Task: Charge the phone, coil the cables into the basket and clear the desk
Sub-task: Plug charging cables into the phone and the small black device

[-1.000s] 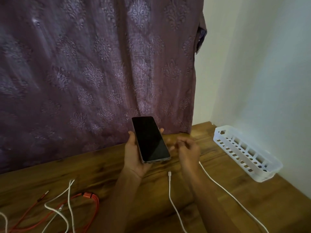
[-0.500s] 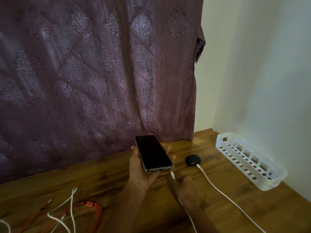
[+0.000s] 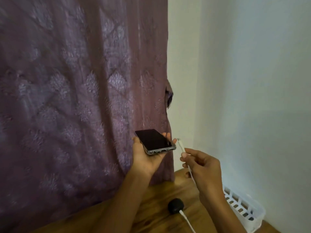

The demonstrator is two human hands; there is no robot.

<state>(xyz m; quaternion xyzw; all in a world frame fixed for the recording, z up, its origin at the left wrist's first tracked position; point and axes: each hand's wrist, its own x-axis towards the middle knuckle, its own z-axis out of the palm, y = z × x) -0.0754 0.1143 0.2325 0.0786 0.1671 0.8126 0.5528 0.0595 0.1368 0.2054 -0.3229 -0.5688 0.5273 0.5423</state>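
My left hand (image 3: 146, 158) holds a black phone (image 3: 154, 140) flat on its palm, screen up and dark, raised in front of the curtain. The phone's port edge faces me. My right hand (image 3: 202, 167) pinches a white charging cable (image 3: 181, 145) just below its plug, which points up a short way right of the phone and does not touch it. The cable runs down behind my right hand. A white slotted basket (image 3: 244, 210) sits on the wooden desk (image 3: 156, 207) by the right wall, partly hidden by my right forearm.
A small black round charger (image 3: 175, 206) lies on the desk with a white cable (image 3: 187, 221) plugged into it, running toward me. A purple patterned curtain (image 3: 75, 98) hangs behind the desk. The pale wall (image 3: 252, 98) closes the right side.
My right hand picked the cable end off the desk and lifted it beside the phone. My left hand raised the phone higher. The view tilted up, so the red and white cables left view.
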